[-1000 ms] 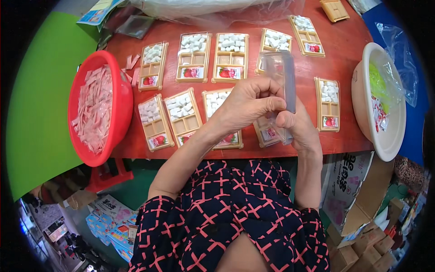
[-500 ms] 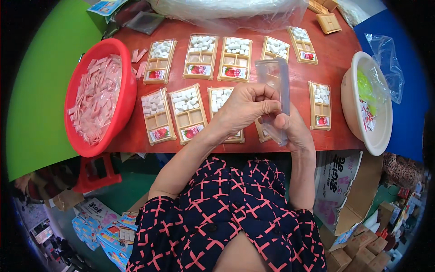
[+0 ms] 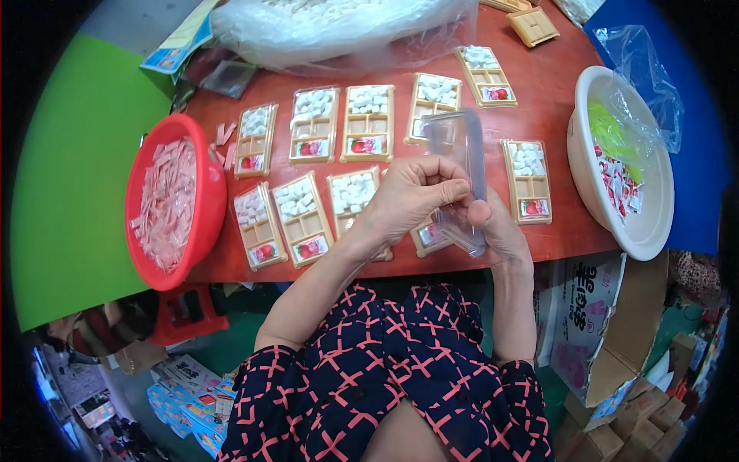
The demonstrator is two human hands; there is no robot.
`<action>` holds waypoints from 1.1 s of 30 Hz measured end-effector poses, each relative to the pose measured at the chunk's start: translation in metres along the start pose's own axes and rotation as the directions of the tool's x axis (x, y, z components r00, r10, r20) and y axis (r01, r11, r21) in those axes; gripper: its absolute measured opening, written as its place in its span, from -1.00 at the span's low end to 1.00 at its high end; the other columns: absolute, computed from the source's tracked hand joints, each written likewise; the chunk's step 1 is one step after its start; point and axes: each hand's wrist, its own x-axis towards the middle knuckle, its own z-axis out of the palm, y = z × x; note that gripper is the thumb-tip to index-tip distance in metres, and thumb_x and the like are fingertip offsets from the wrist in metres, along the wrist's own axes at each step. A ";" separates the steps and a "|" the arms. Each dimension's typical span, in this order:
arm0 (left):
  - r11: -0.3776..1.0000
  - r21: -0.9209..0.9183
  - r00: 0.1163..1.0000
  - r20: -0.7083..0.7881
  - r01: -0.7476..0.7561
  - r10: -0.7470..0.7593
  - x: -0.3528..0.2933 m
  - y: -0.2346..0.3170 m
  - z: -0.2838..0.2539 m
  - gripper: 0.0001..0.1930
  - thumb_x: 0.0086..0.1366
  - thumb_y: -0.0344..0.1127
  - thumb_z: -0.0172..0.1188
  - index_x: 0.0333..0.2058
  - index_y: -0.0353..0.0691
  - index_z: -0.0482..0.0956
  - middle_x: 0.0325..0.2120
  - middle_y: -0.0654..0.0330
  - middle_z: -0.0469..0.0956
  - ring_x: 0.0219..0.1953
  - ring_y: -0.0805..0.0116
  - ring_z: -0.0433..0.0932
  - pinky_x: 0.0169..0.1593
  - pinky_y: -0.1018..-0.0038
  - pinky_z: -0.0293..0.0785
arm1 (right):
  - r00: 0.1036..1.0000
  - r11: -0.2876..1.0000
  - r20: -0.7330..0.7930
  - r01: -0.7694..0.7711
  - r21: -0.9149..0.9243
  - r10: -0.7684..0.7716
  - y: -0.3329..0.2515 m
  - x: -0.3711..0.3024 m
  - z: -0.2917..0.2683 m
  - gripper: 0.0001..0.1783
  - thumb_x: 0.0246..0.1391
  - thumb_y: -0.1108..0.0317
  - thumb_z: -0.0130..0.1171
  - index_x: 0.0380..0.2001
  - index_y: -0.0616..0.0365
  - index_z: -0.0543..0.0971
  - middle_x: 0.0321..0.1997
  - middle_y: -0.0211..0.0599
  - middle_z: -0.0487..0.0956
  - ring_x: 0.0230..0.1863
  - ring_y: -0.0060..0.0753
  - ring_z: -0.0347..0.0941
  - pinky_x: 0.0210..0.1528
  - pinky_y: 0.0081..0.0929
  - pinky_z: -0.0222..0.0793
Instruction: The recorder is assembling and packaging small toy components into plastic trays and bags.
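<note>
Both hands are at a clear plastic lid [image 3: 454, 135], perhaps a nested stack of them, held on edge above the table. My right hand [image 3: 500, 231] grips its lower part, thumb pressed to the near side. My left hand [image 3: 419, 189] pinches at the lid's long edge with thumb and fingertips; exactly what sits between them is hidden. Behind and around the hands lie several tan compartment trays [image 3: 369, 123] with white cubes and a strawberry-printed packet each. One such tray [image 3: 528, 185] lies right of my right hand. Another tray [image 3: 431, 237] is partly covered by the lid.
A red basin [image 3: 204, 154] of pink wrapped sticks stands left, a cream basin [image 3: 583, 154] with small red-and-white packets and a green bag right. A large plastic bag [image 3: 346, 42] of white cubes lies at the far edge, with spare tan trays [image 3: 533, 28] beside it.
The head view has shifted, so the trays appear lower and further left. My hands keep nearly the same grip on the lid.
</note>
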 end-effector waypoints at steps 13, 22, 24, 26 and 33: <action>0.980 -0.178 0.985 -0.164 -0.092 0.063 0.037 -0.005 0.040 -0.90 0.22 -0.41 0.00 -0.30 -0.27 0.33 -0.42 0.18 0.47 -0.40 0.50 0.44 -0.30 0.57 0.44 | 0.942 0.980 -0.272 0.190 -0.055 -0.198 -0.034 -0.003 -0.043 -0.30 -0.28 0.35 0.26 0.00 0.27 0.25 -0.22 -0.34 0.38 -0.25 -0.54 0.37 -0.23 -0.59 0.32; 0.971 0.105 0.855 -0.460 -0.215 0.239 0.035 -0.008 0.039 -0.63 0.10 -0.57 0.06 -0.09 -0.30 0.25 -0.46 0.25 0.42 -0.42 0.54 0.43 -0.31 0.63 0.41 | 0.938 0.953 -0.253 0.177 -0.245 -0.239 -0.039 -0.025 -0.041 -0.29 -0.29 0.47 0.25 0.00 0.28 0.20 -0.14 -0.25 0.30 -0.19 -0.49 0.29 -0.13 -0.55 0.29; 0.976 0.048 0.848 -0.487 -0.211 0.207 0.035 -0.007 0.022 -0.55 0.05 -0.62 -0.01 -0.03 -0.40 0.20 -0.52 0.31 0.35 -0.50 0.60 0.33 -0.41 0.70 0.29 | 0.935 0.986 -0.314 0.139 -0.097 -0.163 -0.035 -0.033 -0.041 -0.28 -0.27 0.39 0.20 0.05 0.28 0.22 -0.07 -0.29 0.32 -0.12 -0.56 0.28 -0.11 -0.59 0.25; 0.982 0.123 0.816 -0.547 -0.141 0.186 0.029 -0.006 -0.008 -0.48 0.05 -0.53 -0.04 0.05 -0.42 0.16 -0.54 0.35 0.30 -0.54 0.61 0.25 -0.45 0.68 0.22 | 0.906 0.970 -0.346 0.219 -0.107 -0.243 -0.030 -0.039 -0.042 -0.25 -0.27 0.41 0.18 0.08 0.30 0.17 -0.06 -0.28 0.32 -0.14 -0.57 0.29 -0.11 -0.61 0.25; 0.964 0.267 0.722 -0.669 0.014 0.175 0.045 0.012 -0.098 -0.55 0.13 -0.47 -0.03 0.02 -0.44 0.20 -0.61 0.33 0.30 -0.60 0.63 0.25 -0.57 0.66 0.19 | 0.899 0.977 -0.385 0.209 -0.040 -0.208 -0.018 -0.038 -0.049 -0.15 -0.26 0.35 0.20 0.14 0.23 0.08 -0.04 -0.22 0.33 -0.13 -0.50 0.34 -0.12 -0.57 0.32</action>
